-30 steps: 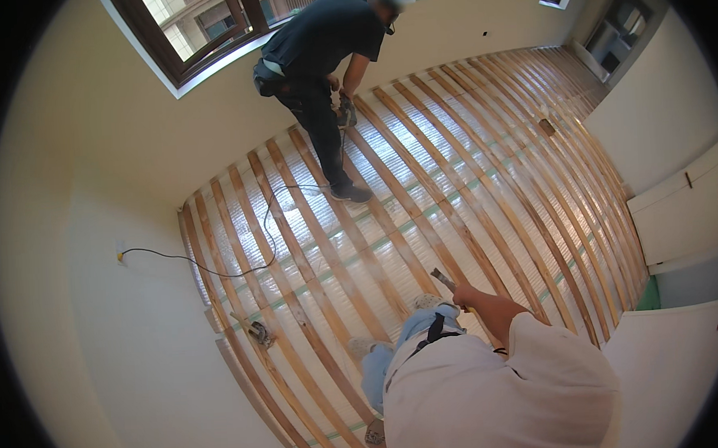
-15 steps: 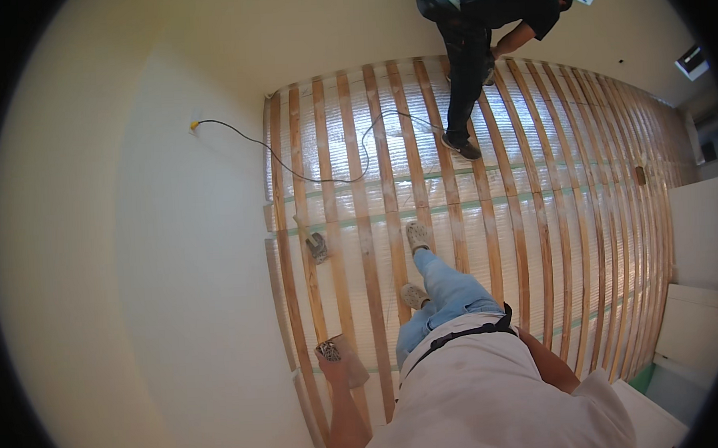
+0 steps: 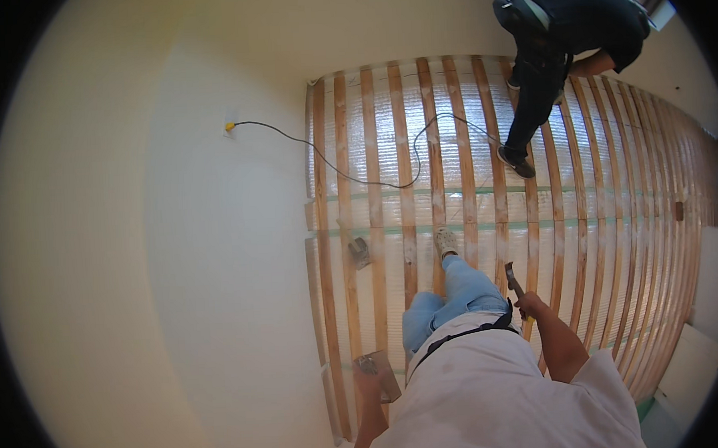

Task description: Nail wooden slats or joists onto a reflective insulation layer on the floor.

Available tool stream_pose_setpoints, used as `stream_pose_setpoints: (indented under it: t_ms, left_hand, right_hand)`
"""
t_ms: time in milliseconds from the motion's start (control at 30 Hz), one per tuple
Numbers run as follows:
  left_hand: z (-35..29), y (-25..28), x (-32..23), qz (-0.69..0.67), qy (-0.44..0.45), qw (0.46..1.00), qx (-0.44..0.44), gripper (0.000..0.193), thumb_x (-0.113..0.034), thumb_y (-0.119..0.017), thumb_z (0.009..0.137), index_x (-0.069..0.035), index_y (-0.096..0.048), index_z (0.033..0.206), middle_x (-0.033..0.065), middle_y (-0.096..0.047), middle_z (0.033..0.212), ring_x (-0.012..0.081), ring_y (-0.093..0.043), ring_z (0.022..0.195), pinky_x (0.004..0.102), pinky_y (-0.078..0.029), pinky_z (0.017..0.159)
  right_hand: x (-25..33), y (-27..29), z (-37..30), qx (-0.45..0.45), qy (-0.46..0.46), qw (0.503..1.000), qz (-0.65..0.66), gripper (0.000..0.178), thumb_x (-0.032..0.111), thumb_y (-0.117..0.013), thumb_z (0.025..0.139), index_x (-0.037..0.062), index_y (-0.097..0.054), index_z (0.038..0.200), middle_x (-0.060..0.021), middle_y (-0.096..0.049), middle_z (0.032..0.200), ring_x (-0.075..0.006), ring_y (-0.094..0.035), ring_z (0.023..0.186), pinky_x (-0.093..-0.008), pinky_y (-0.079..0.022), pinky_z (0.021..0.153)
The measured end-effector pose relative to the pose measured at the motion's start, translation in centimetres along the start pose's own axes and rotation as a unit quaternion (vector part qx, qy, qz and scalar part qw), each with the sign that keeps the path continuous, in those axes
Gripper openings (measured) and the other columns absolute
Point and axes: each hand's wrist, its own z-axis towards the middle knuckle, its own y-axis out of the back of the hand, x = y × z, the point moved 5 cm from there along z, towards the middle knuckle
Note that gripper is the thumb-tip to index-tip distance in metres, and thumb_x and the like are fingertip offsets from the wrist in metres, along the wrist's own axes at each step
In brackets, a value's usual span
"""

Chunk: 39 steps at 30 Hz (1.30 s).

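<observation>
My left hand (image 3: 369,393) is closed on an open brown cardboard box (image 3: 389,380), held low beside my left leg. What look like loose metal nails (image 3: 368,366) show at the box's top. On the other side of my body, my right hand (image 3: 530,305) grips a hammer (image 3: 512,278) with a dark metal head pointing forward and a bit of yellow handle showing below the fist. Both hands are above a floor frame of parallel wooden battens (image 3: 409,254).
Silvery foil sheeting (image 3: 464,159) lies between the battens. A grey object (image 3: 359,253) I cannot make out sits on them, left of my foot. A black cable (image 3: 324,157) runs from a yellow plug (image 3: 230,126) at the left wall. A co-worker (image 3: 562,23) bends over ahead right.
My right hand has come into sight with the hammer. My view has shifted, so the floor and co-worker appear farther right. My left hand still holds the box, and my rear foot has gone from sight.
</observation>
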Motion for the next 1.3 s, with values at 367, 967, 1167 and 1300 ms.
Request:
stream_pose_setpoints:
  t_ms: [367,967,1167,1300]
  left_hand:
    - [5.8,4.7,-7.0,-0.058,-0.077,0.993,-0.06,0.097,-0.025,-0.079,0.065,-0.001,-0.028,0.144,0.0269,-0.053,0.118,0.0431,-0.051,0.112,0.0479,-0.044,0.093]
    - [27.2,10.7,-16.8,-0.05,-0.024,0.998,0.029,0.121,-0.029,-0.086,0.055,-0.015,-0.013,0.151,0.0245,-0.043,0.13,0.04,-0.048,0.119,0.0465,-0.044,0.097]
    - [29.3,11.2,-20.5,-0.041,-0.043,0.997,0.049,0.121,-0.028,-0.086,0.055,-0.015,-0.013,0.151,0.0239,-0.046,0.124,0.0429,-0.05,0.112,0.0489,-0.045,0.093]
    - [29.7,10.0,-22.2,-0.073,-0.034,0.995,0.063,0.12,-0.028,-0.085,0.055,-0.014,-0.014,0.151,0.0246,-0.046,0.123,0.043,-0.05,0.111,0.0476,-0.045,0.094]
  right_hand:
    - [22.4,3.5,-1.9,-0.074,0.076,0.994,0.0,0.024,0.013,-0.068,0.081,-0.0053,-0.054,0.074,-0.0088,-0.052,0.056,-0.0211,-0.053,0.043,-0.0369,-0.046,0.039]
    - [17.4,-3.0,-2.8,-0.07,0.043,0.97,-0.229,0.027,0.015,-0.056,0.087,-0.0057,-0.067,0.075,-0.0131,-0.06,0.059,-0.0229,-0.064,0.058,-0.0355,-0.047,0.049]
    - [22.3,-2.3,-3.8,-0.057,0.145,0.977,-0.142,0.028,0.016,-0.054,0.087,-0.0063,-0.067,0.076,-0.0138,-0.061,0.06,-0.0219,-0.064,0.059,-0.0357,-0.046,0.049]
    - [25.5,-1.2,-3.8,-0.049,0.181,0.973,-0.135,0.025,0.014,-0.056,0.084,-0.0072,-0.067,0.077,-0.0139,-0.06,0.061,-0.0202,-0.061,0.056,-0.0361,-0.044,0.048]
